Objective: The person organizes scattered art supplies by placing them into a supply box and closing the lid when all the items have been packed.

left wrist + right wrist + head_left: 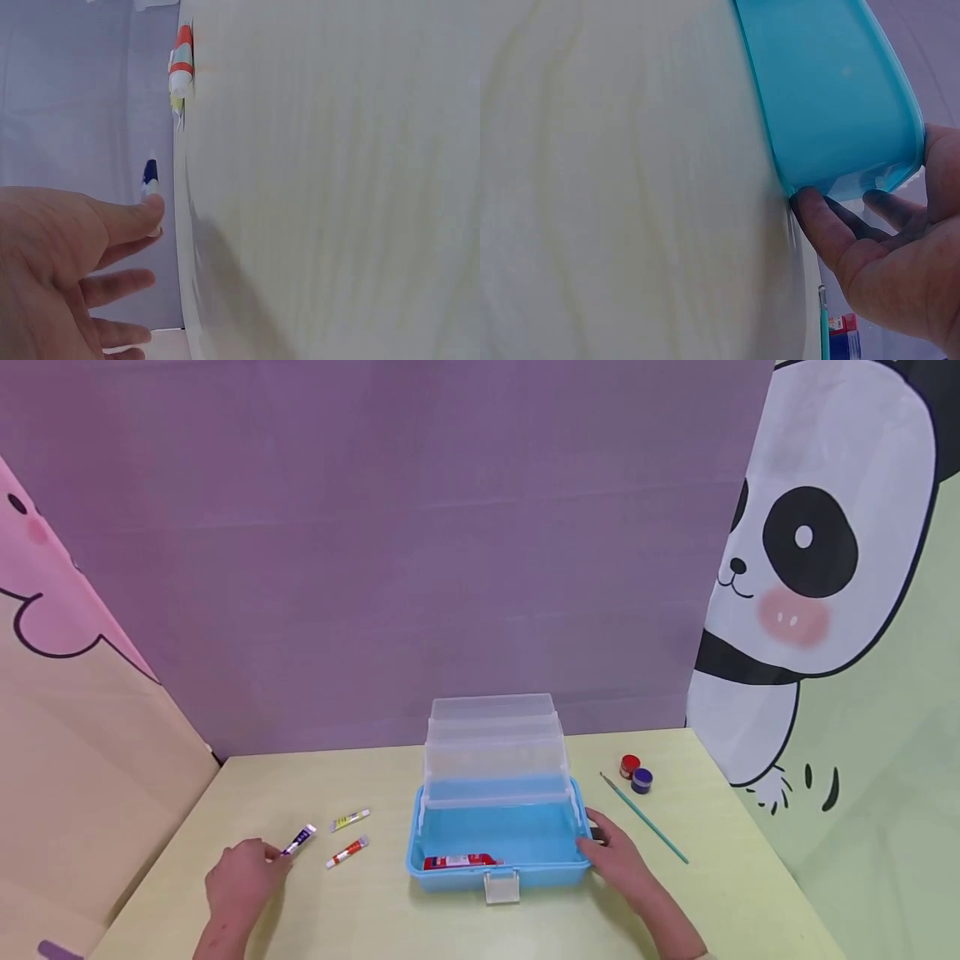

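A small dark purple and white paint tube [299, 839] is pinched between the thumb and forefinger of my left hand [245, 878], just above the table. In the left wrist view that hand's other fingers are spread apart. To its right lie a yellow paint tube [350, 819] and an orange-red one [347, 852]. A light blue plastic box [457, 878] stands with its clear lid [495, 752] raised, a red tube [459, 861] lying inside along the front wall. My right hand [618, 860] grips the box's right end, thumb at the rim and fingers against the outer side.
Right of the box, a thin teal paintbrush [645, 818] lies slantwise on the table [360, 918]. Behind it stand a red paint pot [630, 766] and a purple-blue one [641, 780]. A purple backdrop [450, 552] rises at the table's far edge.
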Available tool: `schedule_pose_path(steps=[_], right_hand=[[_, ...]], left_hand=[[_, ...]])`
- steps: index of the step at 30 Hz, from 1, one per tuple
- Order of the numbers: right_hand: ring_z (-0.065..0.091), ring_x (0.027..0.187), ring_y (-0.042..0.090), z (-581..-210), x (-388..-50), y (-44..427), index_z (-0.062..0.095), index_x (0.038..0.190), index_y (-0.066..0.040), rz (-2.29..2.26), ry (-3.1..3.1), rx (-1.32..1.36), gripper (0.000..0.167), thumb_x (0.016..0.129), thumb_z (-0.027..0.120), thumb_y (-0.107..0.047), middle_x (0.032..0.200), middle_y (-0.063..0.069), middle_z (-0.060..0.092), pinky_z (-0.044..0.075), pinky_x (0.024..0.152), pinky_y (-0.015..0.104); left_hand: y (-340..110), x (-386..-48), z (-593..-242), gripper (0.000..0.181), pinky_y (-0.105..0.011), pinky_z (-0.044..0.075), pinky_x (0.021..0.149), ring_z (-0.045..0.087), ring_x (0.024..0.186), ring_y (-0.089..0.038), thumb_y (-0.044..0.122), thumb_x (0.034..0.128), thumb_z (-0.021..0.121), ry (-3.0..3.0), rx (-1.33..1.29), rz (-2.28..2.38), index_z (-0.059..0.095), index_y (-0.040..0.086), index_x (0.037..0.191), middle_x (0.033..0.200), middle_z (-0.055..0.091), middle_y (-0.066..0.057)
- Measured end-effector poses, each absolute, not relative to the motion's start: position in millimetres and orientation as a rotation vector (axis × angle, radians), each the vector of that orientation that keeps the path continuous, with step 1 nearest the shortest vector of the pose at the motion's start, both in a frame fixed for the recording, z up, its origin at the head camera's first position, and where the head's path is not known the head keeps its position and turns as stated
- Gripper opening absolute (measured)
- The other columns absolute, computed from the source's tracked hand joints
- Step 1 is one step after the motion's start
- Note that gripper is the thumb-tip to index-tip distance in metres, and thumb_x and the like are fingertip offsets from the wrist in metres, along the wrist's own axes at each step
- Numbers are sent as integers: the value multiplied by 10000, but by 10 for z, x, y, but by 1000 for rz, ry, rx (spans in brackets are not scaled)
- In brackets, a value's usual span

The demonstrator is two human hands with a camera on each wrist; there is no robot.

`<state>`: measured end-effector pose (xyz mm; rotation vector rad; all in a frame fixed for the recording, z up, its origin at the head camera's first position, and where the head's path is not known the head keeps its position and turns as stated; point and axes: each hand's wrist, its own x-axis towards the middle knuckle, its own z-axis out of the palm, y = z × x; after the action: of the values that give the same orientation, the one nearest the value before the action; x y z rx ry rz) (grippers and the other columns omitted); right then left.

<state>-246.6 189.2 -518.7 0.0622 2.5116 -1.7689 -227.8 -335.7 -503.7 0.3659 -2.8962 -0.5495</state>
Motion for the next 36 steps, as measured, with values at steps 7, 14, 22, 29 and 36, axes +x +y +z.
schedule_pose_path(steps=[7,14,22,29,36], right_hand=[[590,1004,281,-5174,-2482,1888,452,1432,-50,-1746,2517,66,566,907,622,-172,1196,189,603,546,802,415],[573,1055,317,-5147,-2486,1882,430,1448,-56,-1733,2516,56,569,920,604,-179,1252,218,567,549,820,427],[565,1073,330,-5163,-2467,1877,424,1453,-58,-1710,2521,71,562,931,593,-179,1268,228,554,547,826,435],[565,1069,329,-5175,-2475,1872,423,1454,-64,-1713,2526,69,561,931,589,-179,1263,217,558,547,823,437],[569,1039,312,-5177,-2460,1889,429,1451,-64,-1726,2517,69,562,928,600,-178,1245,212,566,551,809,417]], left_hand=[[-3335,-2349,-5028,175,-699,406,837,347,1203,-635,205,864,703,-2843,253,-578,764,43,894,1278,519,-338],[-3294,-2346,-4843,192,-656,383,923,420,1179,-594,200,855,735,-2767,55,-617,763,15,896,1232,551,-347],[-3162,-2355,-4455,169,-614,428,876,475,1172,-519,179,843,748,-2735,-94,-590,763,21,902,1233,578,-293],[-2935,-2421,-4059,146,-610,396,928,476,1178,-503,156,842,743,-2725,-253,-584,757,25,906,1251,568,-278],[-2702,-2538,-3858,130,-607,381,957,446,1227,-482,177,861,734,-2767,-328,-630,764,62,914,1302,545,-245]])
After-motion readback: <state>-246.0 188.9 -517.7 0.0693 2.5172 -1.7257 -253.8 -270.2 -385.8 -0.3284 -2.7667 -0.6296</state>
